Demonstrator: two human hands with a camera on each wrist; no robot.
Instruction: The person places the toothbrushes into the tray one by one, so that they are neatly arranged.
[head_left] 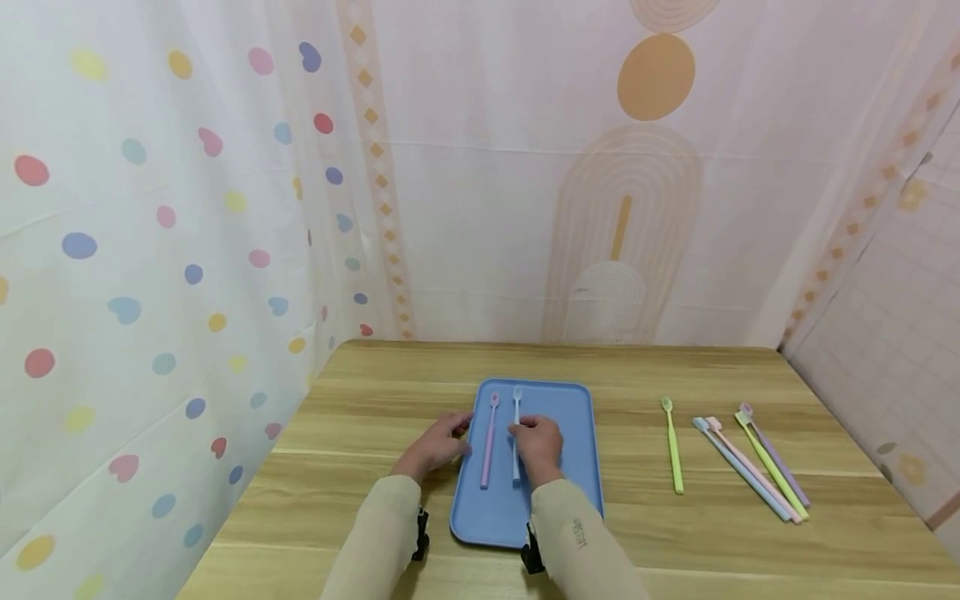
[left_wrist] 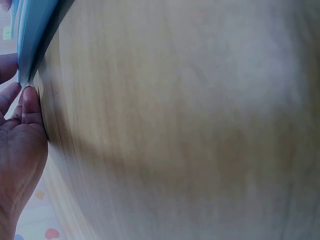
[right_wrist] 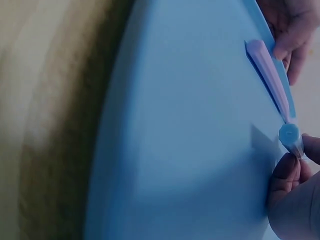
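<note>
A blue rectangular tray (head_left: 573, 433) lies on the wooden table, with two toothbrushes in its left half. My left hand (head_left: 441, 442) holds the tray's left edge, its thumb by the rim; in the left wrist view the fingers (left_wrist: 31, 102) meet the tray's side. Between thumb and fingers, my right hand (head_left: 542, 443) pinches a light blue toothbrush (head_left: 516, 472) by its handle, bristle head toward the far rim. The handle's end (right_wrist: 289, 133) shows in the right wrist view. Left of it a pink-purple toothbrush (head_left: 488, 450) lies roughly parallel inside the tray.
Right of the tray, a yellow-green toothbrush (head_left: 674, 454) lies alone on the table (head_left: 637, 533). Farther right is a loose group: a blue toothbrush (head_left: 742, 472), a pink one (head_left: 757, 475), another yellow-green one (head_left: 776, 467) and a purple one (head_left: 791, 479). Patterned curtains (head_left: 480, 208) hang behind.
</note>
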